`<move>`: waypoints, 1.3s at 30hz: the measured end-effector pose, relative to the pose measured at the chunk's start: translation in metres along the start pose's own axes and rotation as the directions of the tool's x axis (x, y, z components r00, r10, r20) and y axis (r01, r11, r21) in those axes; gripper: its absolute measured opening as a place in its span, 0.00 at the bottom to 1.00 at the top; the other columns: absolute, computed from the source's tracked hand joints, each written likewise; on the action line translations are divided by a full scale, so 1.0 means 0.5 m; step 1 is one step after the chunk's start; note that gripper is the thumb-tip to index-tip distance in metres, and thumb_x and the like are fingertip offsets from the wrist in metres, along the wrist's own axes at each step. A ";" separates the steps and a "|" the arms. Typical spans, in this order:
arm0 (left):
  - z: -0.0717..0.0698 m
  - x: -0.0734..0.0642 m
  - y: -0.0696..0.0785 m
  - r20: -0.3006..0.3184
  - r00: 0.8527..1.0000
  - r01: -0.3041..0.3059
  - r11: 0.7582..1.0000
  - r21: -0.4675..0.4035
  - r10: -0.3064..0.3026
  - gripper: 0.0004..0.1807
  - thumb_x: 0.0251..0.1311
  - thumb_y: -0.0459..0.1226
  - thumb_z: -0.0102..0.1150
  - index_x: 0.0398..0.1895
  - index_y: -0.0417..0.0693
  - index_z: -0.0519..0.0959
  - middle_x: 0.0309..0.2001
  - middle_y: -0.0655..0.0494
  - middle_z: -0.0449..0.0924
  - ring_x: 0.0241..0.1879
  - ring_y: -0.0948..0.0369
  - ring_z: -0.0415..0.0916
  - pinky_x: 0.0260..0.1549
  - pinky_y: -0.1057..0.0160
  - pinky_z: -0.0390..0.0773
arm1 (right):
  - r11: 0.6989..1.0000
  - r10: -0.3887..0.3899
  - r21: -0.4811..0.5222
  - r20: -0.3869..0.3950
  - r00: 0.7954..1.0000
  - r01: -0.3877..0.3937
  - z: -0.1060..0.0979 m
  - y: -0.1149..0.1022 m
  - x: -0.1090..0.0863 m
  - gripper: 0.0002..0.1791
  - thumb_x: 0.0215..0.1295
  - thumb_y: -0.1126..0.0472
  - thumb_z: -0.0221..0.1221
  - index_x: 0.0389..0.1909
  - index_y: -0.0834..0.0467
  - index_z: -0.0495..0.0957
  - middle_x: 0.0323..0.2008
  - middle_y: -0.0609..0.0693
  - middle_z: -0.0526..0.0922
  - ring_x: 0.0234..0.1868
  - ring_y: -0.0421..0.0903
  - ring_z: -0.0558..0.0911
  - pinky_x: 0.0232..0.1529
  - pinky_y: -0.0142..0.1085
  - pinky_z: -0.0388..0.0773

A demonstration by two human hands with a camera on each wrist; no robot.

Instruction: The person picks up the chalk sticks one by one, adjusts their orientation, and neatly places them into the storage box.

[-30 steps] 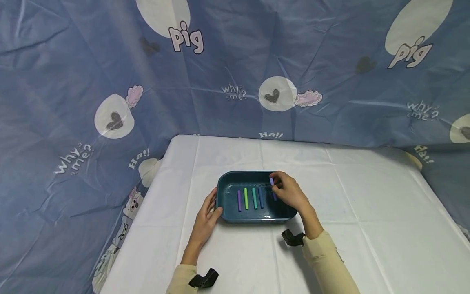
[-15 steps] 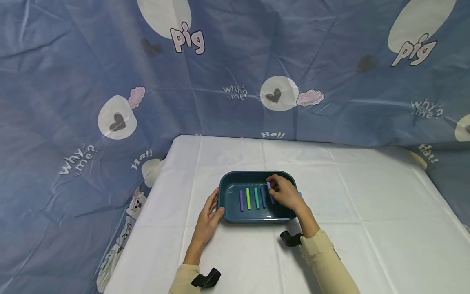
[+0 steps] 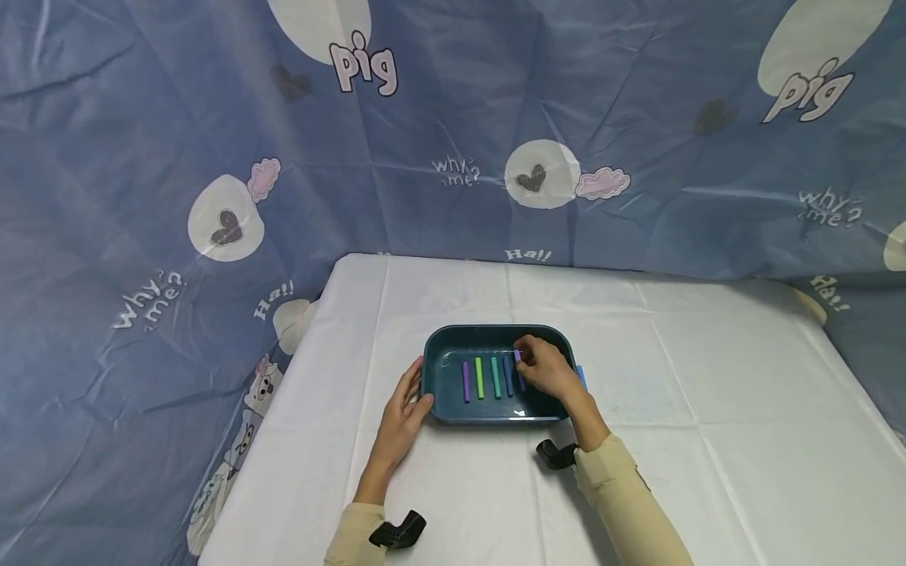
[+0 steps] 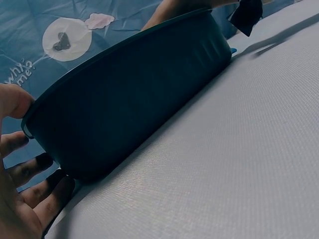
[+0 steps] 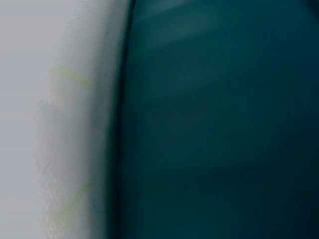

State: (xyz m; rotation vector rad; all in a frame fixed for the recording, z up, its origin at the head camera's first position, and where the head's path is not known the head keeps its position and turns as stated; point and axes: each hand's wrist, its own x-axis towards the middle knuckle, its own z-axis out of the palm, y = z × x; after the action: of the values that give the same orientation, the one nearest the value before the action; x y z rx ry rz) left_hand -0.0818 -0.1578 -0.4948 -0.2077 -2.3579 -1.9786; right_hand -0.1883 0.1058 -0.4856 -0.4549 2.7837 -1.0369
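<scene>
A dark teal rectangular tray (image 3: 447,339) stands on the white cloth. My left hand (image 3: 401,417) rests against its left end, fingers spread along the outside wall. The left wrist view shows the thumb (image 4: 17,101) at the rim and the fingertips low by the wall. Inside the tray lie a purple stick (image 3: 465,382), a lime green stick (image 3: 479,378), a teal stick (image 3: 496,377) and a dark blue stick (image 3: 507,376), side by side. My right hand (image 3: 548,369) pinches the top of a lavender stick (image 3: 519,360) just right of the dark blue one.
A bright blue stick (image 3: 582,377) shows outside the tray's right end, partly hidden. White cloth (image 3: 637,487) covers the table around the tray. A blue printed curtain (image 3: 425,220) hangs behind and at the left. The right wrist view is filled by the blurred tray wall (image 5: 209,124).
My right hand has moved left with the lavender stick, bringing it close beside the dark blue one. The bright blue stick outside the tray has come into view. My left hand has stayed at the tray.
</scene>
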 end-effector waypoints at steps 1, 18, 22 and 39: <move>0.000 0.000 0.000 0.001 1.000 -0.001 1.000 0.003 0.001 0.33 0.66 0.31 0.51 0.73 0.45 0.54 0.71 0.43 0.57 0.69 0.47 0.60 0.57 0.67 0.71 | 1.000 0.007 -0.016 0.000 1.000 -0.007 0.001 0.000 0.001 0.17 0.58 0.67 0.58 0.49 0.64 0.75 0.37 0.56 0.81 0.37 0.48 0.79 0.38 0.44 0.77; -0.004 0.004 0.012 0.010 1.000 0.012 1.000 0.022 -0.012 0.33 0.66 0.32 0.51 0.73 0.46 0.53 0.72 0.44 0.56 0.69 0.48 0.59 0.60 0.56 0.70 | 0.985 0.059 -0.165 -0.016 0.998 -0.060 0.005 -0.015 0.002 0.17 0.57 0.65 0.60 0.48 0.63 0.76 0.39 0.58 0.78 0.39 0.51 0.78 0.42 0.49 0.75; -0.002 0.001 0.010 0.008 1.000 0.015 1.000 0.016 -0.015 0.33 0.66 0.32 0.51 0.73 0.46 0.53 0.72 0.43 0.56 0.69 0.48 0.59 0.61 0.49 0.67 | 0.986 0.052 -0.160 -0.014 0.999 -0.054 0.008 -0.011 -0.002 0.17 0.56 0.65 0.60 0.48 0.63 0.77 0.38 0.58 0.78 0.38 0.52 0.78 0.42 0.50 0.75; 0.000 -0.003 0.008 0.004 1.000 0.002 1.000 0.013 -0.002 0.33 0.66 0.31 0.51 0.73 0.44 0.53 0.71 0.42 0.57 0.69 0.48 0.59 0.57 0.70 0.70 | 0.998 0.008 -0.061 -0.032 0.999 -0.010 -0.013 -0.020 -0.023 0.18 0.61 0.64 0.58 0.52 0.60 0.74 0.40 0.56 0.80 0.38 0.49 0.80 0.38 0.44 0.77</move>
State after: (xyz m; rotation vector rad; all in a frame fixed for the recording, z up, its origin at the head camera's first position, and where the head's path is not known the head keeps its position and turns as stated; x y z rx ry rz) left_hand -0.0800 -0.1572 -0.4913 -0.2083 -2.3735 -1.9649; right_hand -0.1767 0.1063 -0.4740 -0.4363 2.8499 -0.9676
